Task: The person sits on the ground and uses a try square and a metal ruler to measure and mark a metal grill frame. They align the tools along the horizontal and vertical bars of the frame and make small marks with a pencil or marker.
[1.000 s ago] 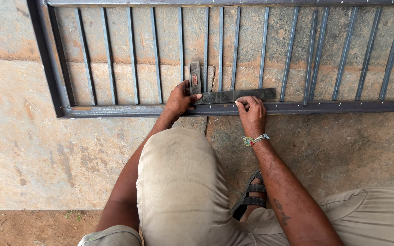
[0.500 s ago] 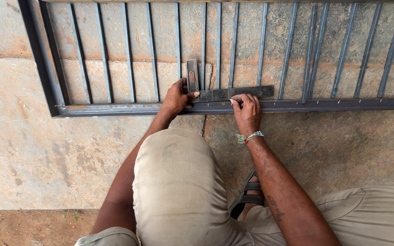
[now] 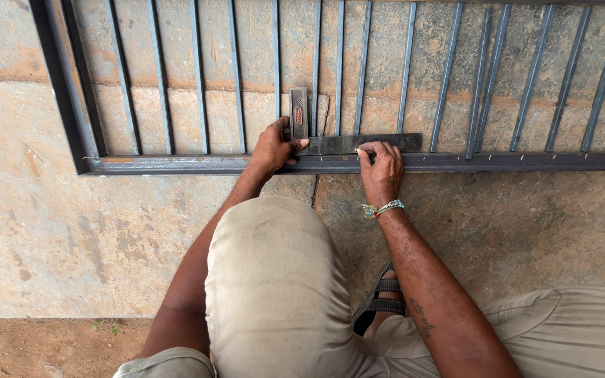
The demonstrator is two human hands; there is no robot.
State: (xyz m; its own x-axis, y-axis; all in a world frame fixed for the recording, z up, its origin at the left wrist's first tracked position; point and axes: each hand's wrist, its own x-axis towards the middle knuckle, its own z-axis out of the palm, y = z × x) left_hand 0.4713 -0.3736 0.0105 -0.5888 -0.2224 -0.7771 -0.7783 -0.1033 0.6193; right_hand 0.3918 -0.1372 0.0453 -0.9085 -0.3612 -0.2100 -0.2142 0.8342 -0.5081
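A dark metal try square lies on a steel grille frame, its stock pointing up between two bars and its blade running right along the bottom rail. My left hand grips the square at its corner, thumb on the blade. My right hand rests on the rail with its fingertips pinched at the blade's lower edge; whatever it holds there is too small to make out. A beaded band sits on that wrist.
The grille, with several vertical flat bars, lies flat on a stained concrete floor. My bent knee in beige trousers fills the middle foreground, and a sandalled foot shows beside it. Bare earth borders the concrete at lower left.
Both hands stay on the square and rail. The view has drifted slightly, so the frame sits a little further left and lower in the picture.
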